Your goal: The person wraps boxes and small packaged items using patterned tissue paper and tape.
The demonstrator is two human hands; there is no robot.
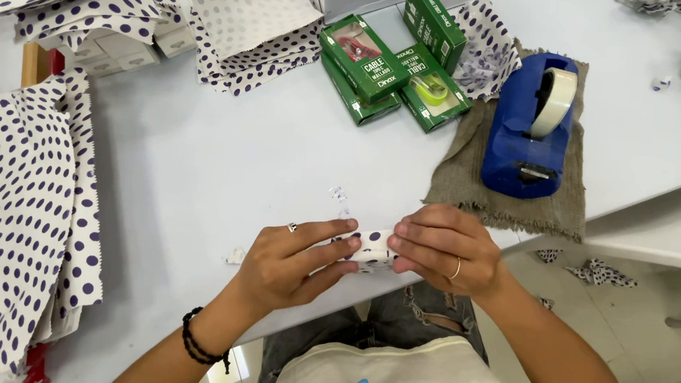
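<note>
The pale grey table fills most of the view. On its left edge lies a large stack of white fabric with dark polka dots, and more dotted sheets are piled along the far side. To the right, a frayed brown cloth carries a blue tape dispenser with a roll of clear tape. Just left of it sit 4 green boxes with clear windows, stacked and leaning on each other.

At the near edge of the table, both hands meet on a small box wrapped in polka-dot fabric. The left hand, with a ring and a black beaded bracelet at the wrist, is half closed, its fingers stretched along the near side of the box and pressing it. The right hand, also ringed, is curled over the other end, fingertips gripping it. A tiny scrap lies beside the left hand.
</note>
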